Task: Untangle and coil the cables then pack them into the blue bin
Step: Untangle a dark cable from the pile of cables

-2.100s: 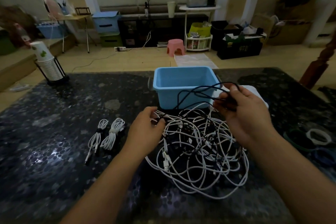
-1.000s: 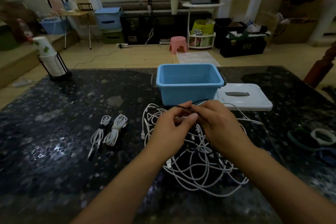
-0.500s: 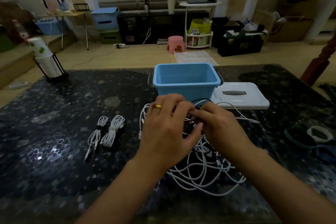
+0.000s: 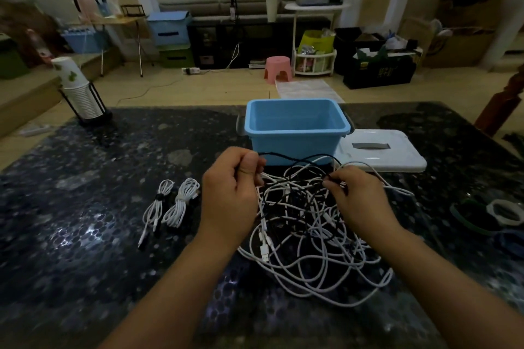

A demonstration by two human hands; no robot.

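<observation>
Dark table [image 4: 85, 235]: blue bin [image 4: 296, 133] at far edge, white lid [image 4: 382, 154] beside it, two coiled cables [image 4: 170, 204], tangled cables [image 4: 312, 235]; left hand [image 4: 229, 193] and right hand [image 4: 360, 195] pinching a black cable [image 4: 295, 156].

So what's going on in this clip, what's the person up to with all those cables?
A person is untangling a pile of white and black cables on a dark speckled table. The left hand and right hand each pinch a thin black cable stretched between them in front of the open blue plastic bin, which looks empty. Two coiled white cables lie to the left, not yet packed. The bin's white lid lies beside it.
</observation>
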